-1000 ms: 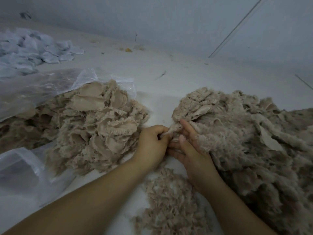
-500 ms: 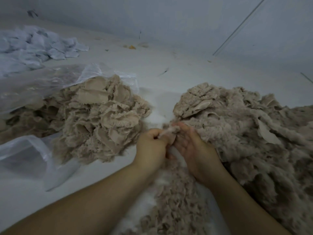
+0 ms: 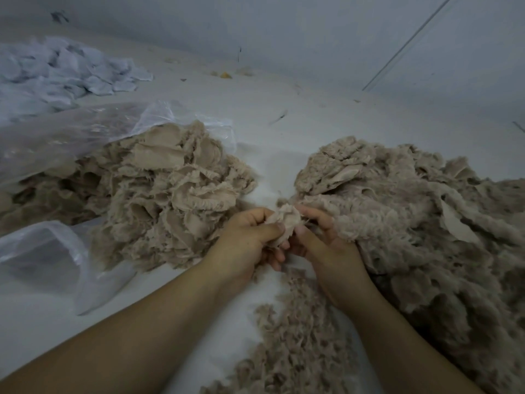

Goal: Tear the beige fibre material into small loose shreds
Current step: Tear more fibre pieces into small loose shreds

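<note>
A small wad of beige fibre material [image 3: 285, 220] is held between both hands at the centre of the view. My left hand [image 3: 247, 243] pinches its left side with thumb and curled fingers. My right hand [image 3: 324, 245] grips its right side, thumb on top. Left of my hands lies a heap of larger beige pieces [image 3: 164, 194], spilling from a clear plastic bag. A bigger, fluffier beige heap [image 3: 412, 223] spreads to the right, touching my right hand. Small loose shreds [image 3: 298, 345] lie on the white surface below my hands.
The clear plastic bag [image 3: 85, 129] lies open at the left, with another clear bag [image 3: 48, 251] nearer to me. A pile of pale blue-white pieces [image 3: 56, 72] sits at the far left. A grey wall [image 3: 312, 38] runs along the back.
My hands have shifted slightly toward me. The thin strand they pinched a second ago is now a broader wad between both thumbs. The camera has tilted a little.
</note>
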Demonstrator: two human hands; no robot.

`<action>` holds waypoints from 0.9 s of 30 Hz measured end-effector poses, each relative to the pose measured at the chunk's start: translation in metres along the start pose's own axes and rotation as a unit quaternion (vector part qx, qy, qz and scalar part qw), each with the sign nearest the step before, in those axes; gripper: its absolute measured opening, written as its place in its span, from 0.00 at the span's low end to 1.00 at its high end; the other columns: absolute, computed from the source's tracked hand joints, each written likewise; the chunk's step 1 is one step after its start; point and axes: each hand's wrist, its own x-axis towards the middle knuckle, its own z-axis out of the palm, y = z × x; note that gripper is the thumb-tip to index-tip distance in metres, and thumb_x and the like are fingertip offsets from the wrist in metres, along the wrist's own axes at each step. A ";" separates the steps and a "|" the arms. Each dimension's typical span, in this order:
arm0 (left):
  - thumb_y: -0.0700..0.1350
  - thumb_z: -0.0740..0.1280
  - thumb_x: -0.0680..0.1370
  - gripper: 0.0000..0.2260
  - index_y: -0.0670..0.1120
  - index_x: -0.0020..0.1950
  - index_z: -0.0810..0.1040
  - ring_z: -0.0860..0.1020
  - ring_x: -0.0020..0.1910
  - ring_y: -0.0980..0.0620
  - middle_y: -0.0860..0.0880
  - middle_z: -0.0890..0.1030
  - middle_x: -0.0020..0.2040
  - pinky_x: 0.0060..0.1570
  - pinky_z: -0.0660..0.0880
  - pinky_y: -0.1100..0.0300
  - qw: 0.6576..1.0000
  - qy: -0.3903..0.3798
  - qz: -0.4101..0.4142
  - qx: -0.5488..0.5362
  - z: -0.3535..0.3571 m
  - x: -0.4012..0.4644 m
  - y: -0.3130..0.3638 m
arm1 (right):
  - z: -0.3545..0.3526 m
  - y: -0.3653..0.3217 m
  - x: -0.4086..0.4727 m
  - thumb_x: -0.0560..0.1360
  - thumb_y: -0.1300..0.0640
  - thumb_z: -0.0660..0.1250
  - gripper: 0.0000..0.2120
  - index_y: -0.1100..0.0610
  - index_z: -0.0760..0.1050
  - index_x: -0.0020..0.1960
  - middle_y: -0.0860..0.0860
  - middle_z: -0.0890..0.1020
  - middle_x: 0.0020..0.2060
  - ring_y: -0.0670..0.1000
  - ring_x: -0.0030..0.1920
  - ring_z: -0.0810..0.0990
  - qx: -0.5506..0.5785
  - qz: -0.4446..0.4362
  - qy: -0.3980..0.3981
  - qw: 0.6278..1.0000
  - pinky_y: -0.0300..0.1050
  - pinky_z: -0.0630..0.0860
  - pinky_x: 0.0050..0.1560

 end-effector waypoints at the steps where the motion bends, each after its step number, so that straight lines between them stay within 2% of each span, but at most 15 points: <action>1: 0.36 0.63 0.79 0.04 0.38 0.48 0.78 0.73 0.25 0.47 0.42 0.78 0.32 0.24 0.72 0.59 1.000 -0.002 0.006 0.001 0.000 -0.001 -0.001 | 0.002 -0.001 -0.001 0.74 0.53 0.67 0.13 0.48 0.77 0.58 0.58 0.83 0.38 0.56 0.39 0.83 0.019 0.002 0.000 1.000 0.44 0.80 0.41; 3: 0.38 0.64 0.80 0.06 0.39 0.47 0.78 0.73 0.27 0.48 0.43 0.78 0.33 0.25 0.72 0.59 1.000 -0.013 0.022 0.013 0.000 -0.002 -0.002 | 0.005 -0.003 -0.002 0.74 0.50 0.68 0.16 0.58 0.75 0.57 0.61 0.79 0.36 0.59 0.37 0.81 0.043 0.000 -0.003 0.999 0.50 0.80 0.40; 5: 0.40 0.64 0.80 0.08 0.43 0.43 0.80 0.74 0.27 0.49 0.43 0.79 0.33 0.26 0.72 0.58 0.998 -0.027 0.028 0.042 0.000 -0.004 -0.003 | 0.006 -0.003 -0.003 0.73 0.50 0.71 0.17 0.63 0.76 0.51 0.62 0.79 0.37 0.61 0.38 0.80 0.018 -0.004 0.013 1.000 0.55 0.79 0.43; 8: 0.41 0.64 0.81 0.13 0.46 0.37 0.80 0.74 0.25 0.48 0.43 0.78 0.30 0.25 0.72 0.59 0.996 -0.028 0.014 0.080 0.001 -0.007 -0.002 | 0.005 -0.002 -0.003 0.71 0.54 0.71 0.10 0.60 0.78 0.48 0.67 0.80 0.52 0.63 0.49 0.81 0.011 0.013 0.055 0.998 0.65 0.78 0.55; 10: 0.40 0.63 0.81 0.13 0.43 0.37 0.78 0.73 0.23 0.47 0.42 0.77 0.28 0.22 0.71 0.60 0.996 -0.016 -0.006 0.084 0.001 -0.011 -0.003 | 0.004 -0.002 -0.003 0.69 0.53 0.72 0.09 0.57 0.79 0.46 0.67 0.79 0.55 0.63 0.51 0.79 0.019 0.029 0.064 0.997 0.69 0.74 0.59; 11: 0.40 0.61 0.81 0.14 0.43 0.36 0.78 0.73 0.22 0.46 0.41 0.77 0.27 0.21 0.70 0.60 0.997 -0.016 -0.021 0.075 0.000 -0.015 -0.004 | 0.003 -0.002 -0.003 0.69 0.51 0.72 0.09 0.56 0.81 0.45 0.66 0.80 0.54 0.62 0.51 0.80 0.007 0.030 0.068 0.997 0.68 0.75 0.59; 13: 0.41 0.60 0.80 0.17 0.44 0.33 0.79 0.72 0.21 0.45 0.38 0.77 0.27 0.20 0.70 0.61 0.996 -0.044 -0.056 0.059 -0.001 -0.028 -0.008 | 0.003 -0.001 -0.003 0.70 0.50 0.72 0.03 0.49 0.82 0.41 0.58 0.84 0.48 0.58 0.50 0.82 -0.024 0.020 0.082 0.996 0.59 0.79 0.55; 15: 0.45 0.61 0.79 0.15 0.44 0.35 0.79 0.73 0.21 0.45 0.38 0.77 0.28 0.20 0.71 0.62 0.989 -0.102 -0.085 0.069 0.000 -0.043 -0.012 | 0.002 0.001 -0.002 0.70 0.50 0.73 0.05 0.47 0.80 0.35 0.52 0.84 0.41 0.52 0.45 0.83 -0.039 0.012 0.082 0.996 0.51 0.79 0.48; 16: 0.47 0.63 0.78 0.13 0.44 0.37 0.79 0.74 0.22 0.45 0.38 0.78 0.29 0.20 0.71 0.62 0.987 -0.114 -0.085 0.071 0.000 -0.047 -0.013 | 0.002 0.001 -0.002 0.67 0.48 0.74 0.07 0.47 0.79 0.34 0.52 0.83 0.40 0.52 0.44 0.83 -0.031 0.018 0.074 0.997 0.48 0.79 0.46; 18: 0.49 0.67 0.76 0.11 0.42 0.41 0.77 0.74 0.24 0.43 0.38 0.78 0.32 0.20 0.72 0.60 0.995 -0.061 -0.061 0.058 0.001 -0.044 -0.011 | 0.000 0.002 -0.002 0.62 0.46 0.76 0.11 0.49 0.78 0.37 0.57 0.83 0.43 0.56 0.48 0.84 -0.015 0.025 0.067 0.997 0.51 0.80 0.49; 21: 0.52 0.76 0.71 0.19 0.44 0.47 0.69 0.74 0.29 0.43 0.41 0.75 0.39 0.20 0.69 0.59 0.994 0.067 -0.003 0.091 -0.001 -0.027 -0.007 | -0.002 0.004 -0.002 0.67 0.50 0.78 0.08 0.48 0.79 0.39 0.58 0.84 0.42 0.58 0.48 0.84 -0.059 0.013 0.074 0.995 0.52 0.81 0.48; 23: 0.50 0.76 0.71 0.17 0.45 0.49 0.71 0.77 0.30 0.47 0.41 0.76 0.43 0.21 0.69 0.61 0.990 0.063 0.021 0.121 0.002 -0.016 -0.002 | -0.001 0.004 -0.002 0.66 0.46 0.77 0.11 0.50 0.79 0.41 0.59 0.83 0.41 0.59 0.46 0.84 -0.069 0.017 0.071 0.995 0.54 0.81 0.48; 25: 0.45 0.73 0.75 0.09 0.42 0.46 0.76 0.76 0.27 0.50 0.40 0.78 0.37 0.21 0.69 0.62 0.990 0.046 0.047 0.127 0.005 -0.008 -0.002 | 0.000 0.002 -0.003 0.66 0.42 0.77 0.18 0.56 0.80 0.44 0.60 0.83 0.42 0.61 0.48 0.83 -0.066 0.027 0.056 0.996 0.56 0.80 0.50; 27: 0.42 0.69 0.78 0.09 0.40 0.39 0.79 0.72 0.22 0.53 0.43 0.77 0.29 0.20 0.67 0.64 0.990 0.063 0.067 0.110 0.004 -0.004 -0.005 | 0.001 0.000 -0.004 0.65 0.42 0.75 0.17 0.55 0.82 0.44 0.59 0.84 0.47 0.61 0.51 0.83 -0.047 0.038 0.065 0.996 0.56 0.80 0.51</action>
